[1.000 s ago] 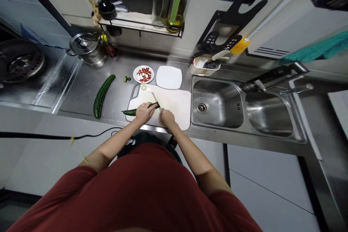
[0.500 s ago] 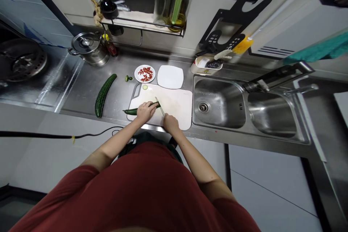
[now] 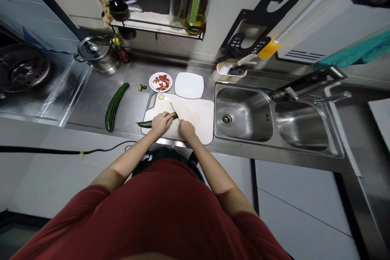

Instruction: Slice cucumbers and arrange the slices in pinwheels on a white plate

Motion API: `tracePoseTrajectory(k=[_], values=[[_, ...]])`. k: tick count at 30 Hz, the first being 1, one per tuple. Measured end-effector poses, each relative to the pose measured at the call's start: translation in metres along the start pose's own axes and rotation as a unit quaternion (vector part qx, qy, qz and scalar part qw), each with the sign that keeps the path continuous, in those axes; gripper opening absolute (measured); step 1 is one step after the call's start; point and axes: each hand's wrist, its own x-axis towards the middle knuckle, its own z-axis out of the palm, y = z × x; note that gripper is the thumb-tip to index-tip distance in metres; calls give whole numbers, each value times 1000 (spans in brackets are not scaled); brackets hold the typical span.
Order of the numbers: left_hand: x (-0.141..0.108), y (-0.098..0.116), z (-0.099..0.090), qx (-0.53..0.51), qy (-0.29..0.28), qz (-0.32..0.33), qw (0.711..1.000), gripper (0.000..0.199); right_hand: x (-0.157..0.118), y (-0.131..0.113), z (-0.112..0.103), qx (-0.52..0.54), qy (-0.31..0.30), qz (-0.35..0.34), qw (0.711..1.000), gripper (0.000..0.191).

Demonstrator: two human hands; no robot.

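Note:
My left hand (image 3: 161,123) is closed over a dark green cucumber (image 3: 144,124), pressing it on the white cutting board (image 3: 198,118). The stem end sticks out to the left past the board's edge. In my right hand (image 3: 186,130) is a knife (image 3: 174,110), its handle hidden by my fingers. The blade lies across the cucumber's right end, close to my left fingertips. A pale round cucumber slice (image 3: 161,97) rests at the board's upper left corner. Small green cucumber ends (image 3: 142,87) lie on the counter beyond the board.
A second whole cucumber (image 3: 115,107) lies on the counter to the left. Behind the board are a plate of chopped red pieces (image 3: 161,82) and a white plate (image 3: 189,85). The double sink (image 3: 243,132) adjoins on the right. A lidded pot (image 3: 96,54) stands at back left.
My right hand and the knife have shifted slightly left and up, with the blade tip farther forward. My left hand still holds the cucumber. The whole view has shifted a little.

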Motion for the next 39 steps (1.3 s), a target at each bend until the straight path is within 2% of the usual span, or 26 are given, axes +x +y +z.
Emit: tracePoseTrajectory(k=[11, 15, 24, 30, 39], values=[[9, -6, -7, -53, -15, -12, 998, 37, -12, 7, 4, 4, -6, 13, 1000, 27], [13, -10, -5, -46, -7, -11, 999, 38, -18, 12, 6, 12, -20, 20, 1000, 27], [22, -18, -9, -42, -26, 0, 999, 39, -21, 20, 6, 30, -35, 32, 998, 27], [25, -19, -11, -48, -32, -4, 998, 39, -25, 25, 0, 38, -41, 23, 998, 28], [27, -18, -13, -41, -27, -25, 998, 40, -46, 33, -6, 17, 12, 44, 999, 33]])
